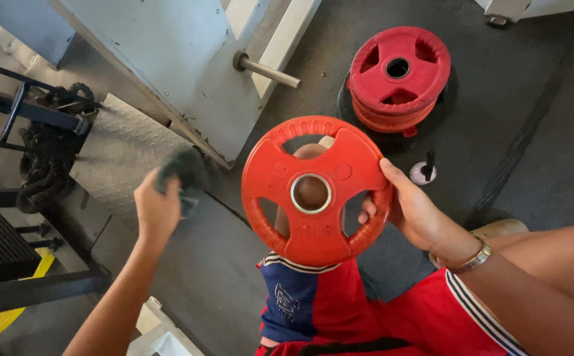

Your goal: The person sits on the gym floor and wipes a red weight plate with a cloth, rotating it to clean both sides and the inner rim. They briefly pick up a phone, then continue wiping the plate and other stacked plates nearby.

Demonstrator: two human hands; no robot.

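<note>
1. The right hand [414, 209] grips a red weight plate [316, 191] at its right rim: the thumb lies over the front face and the fingers [368, 209] curl through one of the grip slots, closed around the edge.
2. The plate is held upright, its face turned up toward the camera, resting against the person's knee, which shows through the steel-ringed centre hole and the upper slot. It has three curved grip slots around the hub.
3. The left hand [158, 209] is raised well to the left of the plate, apart from it, with its fingers closed around a dark cloth [185, 173]. The cloth is blurred, so its exact shape is hard to make out.
4. A metal wristband [472, 259] sits on the right wrist. The person wears red shorts [379, 316] with a blue panel and white stripes.
5. On the dark rubber floor [531, 132] beyond the plate lies a stack of red plates [396, 78] on top of a black one, well apart from the held plate.
6. A small white-based peg [424, 170] stands on the floor between the stack and the right hand.
7. A grey metal frame [168, 72] with a protruding steel pin [267, 69] stands at upper left, above a tread-plate panel [119, 155].
8. A heavy dark chain [46, 158] hangs by a black rack [10, 112] at the far left.
</note>
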